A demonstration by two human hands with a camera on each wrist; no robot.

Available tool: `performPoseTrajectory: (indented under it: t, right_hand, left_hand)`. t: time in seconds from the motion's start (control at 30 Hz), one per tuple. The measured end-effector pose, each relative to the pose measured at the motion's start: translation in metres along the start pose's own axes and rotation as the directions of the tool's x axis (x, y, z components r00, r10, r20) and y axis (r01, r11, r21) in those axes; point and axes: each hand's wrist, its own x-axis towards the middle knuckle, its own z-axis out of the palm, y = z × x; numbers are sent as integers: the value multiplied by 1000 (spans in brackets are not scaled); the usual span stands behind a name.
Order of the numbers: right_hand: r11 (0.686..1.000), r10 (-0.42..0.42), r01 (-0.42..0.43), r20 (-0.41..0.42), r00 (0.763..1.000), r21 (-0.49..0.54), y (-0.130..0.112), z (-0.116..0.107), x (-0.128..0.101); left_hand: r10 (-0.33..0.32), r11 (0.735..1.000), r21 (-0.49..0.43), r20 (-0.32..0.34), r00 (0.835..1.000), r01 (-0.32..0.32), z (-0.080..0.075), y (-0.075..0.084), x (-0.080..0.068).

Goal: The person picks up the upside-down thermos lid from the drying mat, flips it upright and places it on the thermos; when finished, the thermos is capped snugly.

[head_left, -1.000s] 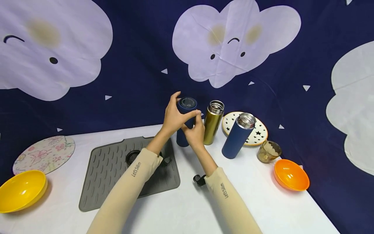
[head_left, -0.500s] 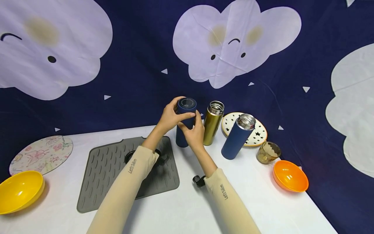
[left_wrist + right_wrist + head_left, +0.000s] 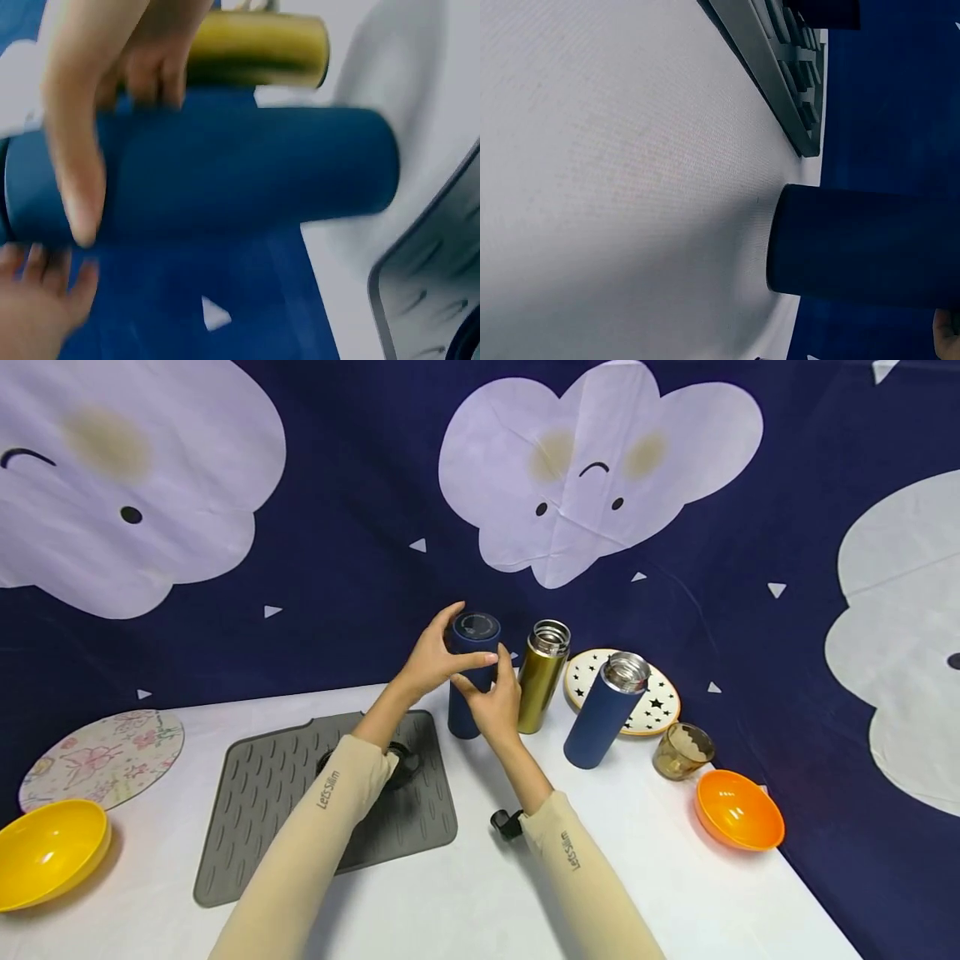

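A dark blue thermos with a lid on top stands upright at the back middle of the table. In the head view my left hand reaches round its top from the left, thumb across the front and index finger raised beside the lid. My right hand grips the body just below, thumb on the near side and fingers on the right. The left wrist view shows the thermos sideways, the right thumb over it and the left hand by the lid end. The right wrist view catches its base.
Right of the thermos stand an uncapped gold bottle and an uncapped blue bottle. Beyond are a star plate, an amber glass and an orange bowl. Leftward lie a grey mat, a floral placemat and a yellow bowl.
My left hand's fingers closed in round the thermos top, then the index finger rose again; the left forearm has shifted leftward. My right hand keeps its hold, and the thermos stays in place.
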Motion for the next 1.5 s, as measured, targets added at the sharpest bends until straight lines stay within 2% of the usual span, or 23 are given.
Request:
performPoseTrajectory:
  t: [0.07,0.17,0.23,0.3,0.37,0.47,0.53,0.6,0.73,0.93,1.03,1.1,1.17,1.23,1.3,1.37,1.43,1.47,1.5]
  right_hand:
    - [1000,3,-3,-3,1000,5,0,1,1]
    - [1000,9,-9,4,1000,-11,0,1,1]
    - [1000,14,-13,16,1000,-27,-1,1,0]
    - [999,19,-18,21,1000,-38,-1,0,0]
    - [999,27,-27,23,999,-30,-2,0,-1]
    - [999,32,-32,9,999,-25,-3,-1,-1]
    - [999,29,-29,6,1000,-22,-3,0,-1]
    - [1000,20,-20,4,1000,-11,-3,0,-1]
    - [1000,12,-12,10,1000,14,-2,2,-1]
    - [1000,26,-26,22,999,9,-1,2,-2]
    - [1000,16,-16,21,1000,2,0,2,-3]
    - [1000,5,-5,11,1000,-12,1,0,-3]
    - [1000,-6,6,-2,1000,-16,2,-1,-3]
    - [1000,-8,8,-13,1000,-23,2,-2,-3]
    - [1000,-10,9,-19,1000,-29,3,-3,-2]
    - [999,-6,6,-15,1000,-32,2,-4,-1]
    - [999,-6,6,-1,1000,-32,1,-4,-1]
    - [999,2,-2,11,1000,-35,1,-4,0]
    - [999,9,-8,19,1000,-39,1,-4,0]
  left_hand:
    - [48,995,93,-123,991,-36,13,1,-3]
    - [118,982,173,-287,951,-69,28,0,-4]
    - [152,981,170,-351,924,-96,31,-3,-4]
    - [169,983,136,-370,914,-127,30,-8,-3]
    - [170,985,89,-333,928,-149,25,-13,-2]
    - [157,986,-15,-221,963,-165,14,-16,0]
    - [132,986,-85,-140,981,-145,6,-17,1]
    - [96,983,-151,-68,993,-106,-2,-17,1]
    - [37,969,-244,17,999,-32,-14,-21,0]
    - [32,950,-312,5,999,-29,-16,-23,-6]
    - [52,968,-245,-43,998,-61,-9,-20,-9]
    - [75,987,-137,-82,994,-86,0,-17,-10]
    - [102,995,2,-136,985,-103,11,-13,-10]
    - [114,989,112,-201,973,-93,23,-11,-9]
    - [129,980,182,-295,947,-77,34,-10,-8]
    - [151,976,201,-375,915,-79,41,-10,-6]
    - [180,974,201,-419,890,-103,41,-12,-5]
    - [190,975,184,-420,888,-122,39,-13,-5]
    - [194,977,166,-407,893,-136,36,-14,-5]
